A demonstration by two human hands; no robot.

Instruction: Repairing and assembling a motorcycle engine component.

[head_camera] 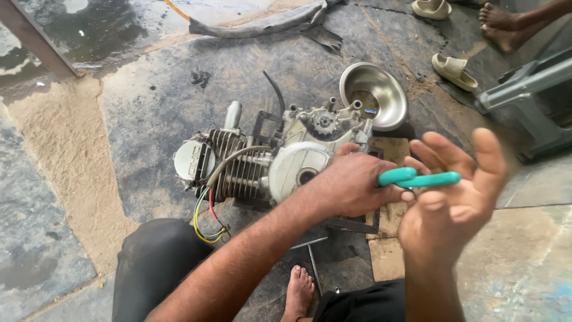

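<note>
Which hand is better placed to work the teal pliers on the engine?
Probably the left hand: it grips the teal-handled pliers and rests against the engine. The right hand is open, palm up, beside the handles.

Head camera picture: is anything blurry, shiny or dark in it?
Head view: the right hand, nearest the lens, looks soft, while the engine is sharp; daylight is even, with bright glare on the steel bowl and the wet floor at upper left.
</note>
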